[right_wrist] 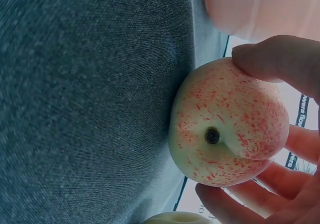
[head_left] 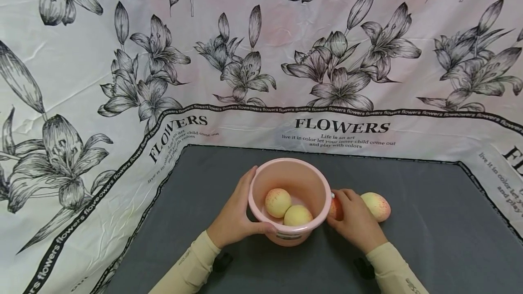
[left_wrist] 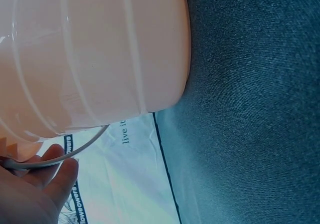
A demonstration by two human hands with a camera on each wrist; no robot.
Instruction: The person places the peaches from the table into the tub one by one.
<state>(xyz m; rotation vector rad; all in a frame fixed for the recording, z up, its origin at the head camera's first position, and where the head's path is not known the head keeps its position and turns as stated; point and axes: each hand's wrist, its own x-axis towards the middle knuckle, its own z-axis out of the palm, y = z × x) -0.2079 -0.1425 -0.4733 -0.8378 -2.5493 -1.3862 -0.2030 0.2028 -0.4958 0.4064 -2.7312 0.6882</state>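
Note:
A pink bucket (head_left: 289, 236) stands on the grey cloth, with two yellowish peaches, one (head_left: 278, 202) and another (head_left: 298, 216), at its bottom. My left hand (head_left: 235, 214) grips the bucket's left rim, thumb along the front and fingers at the far side. In the left wrist view, its fingers lie by the thin pale handle (left_wrist: 82, 146). Right of the bucket, my right hand (head_left: 354, 217) holds a red-speckled peach (right_wrist: 227, 124) between thumb and fingers, low over the cloth. One more peach (head_left: 377, 207) lies just beyond the right hand.
Dark grey cloth (head_left: 433, 239) covers the table under everything. Behind it rises a white sheet (head_left: 245, 135) printed with flowers and lettering, which also runs along the left and right edges.

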